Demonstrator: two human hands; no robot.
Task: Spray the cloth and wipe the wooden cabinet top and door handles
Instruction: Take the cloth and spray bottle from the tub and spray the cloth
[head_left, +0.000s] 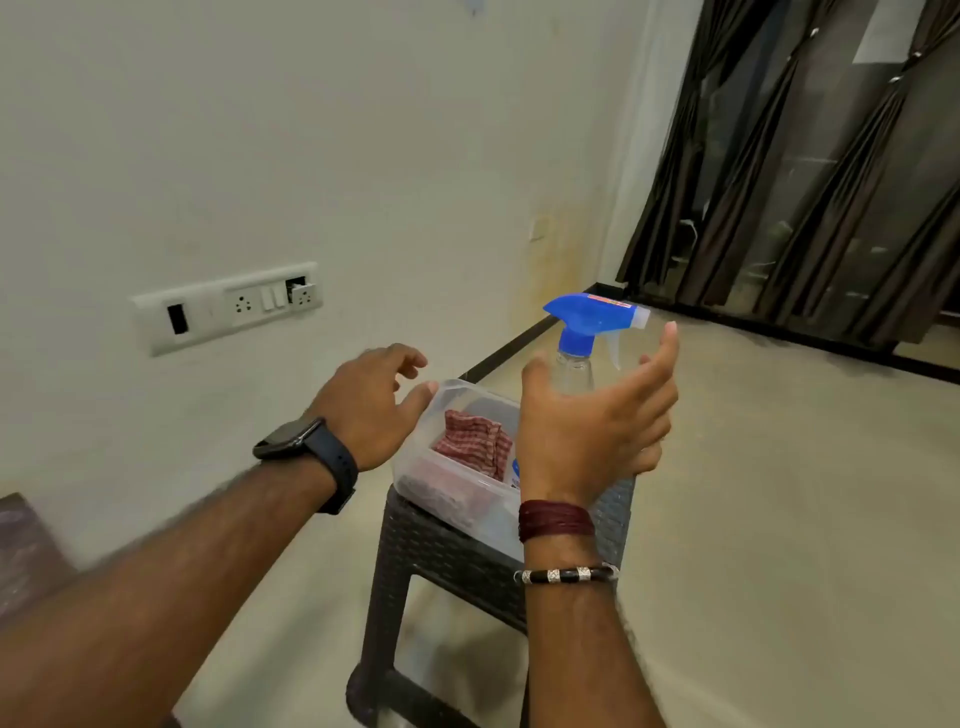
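The right hand (592, 436) curls loosely open around the clear spray bottle (574, 364), best gripped at its neck. The left hand (371, 402), spread empty, nears the soft, light cloth (475, 441) in the tub (457, 389).

A single wide-angle view from the person's head looks forward and steeply down across both forearms, close to the left hand (363, 402) and right hand (597, 421), which fill the middle of the frame. Just beyond them stands a dark woven stool (441, 561). The view faces a room corner, with a pale wall (311, 156) at left and dark curtains (805, 171) at upper right, lines bowed by the lens.
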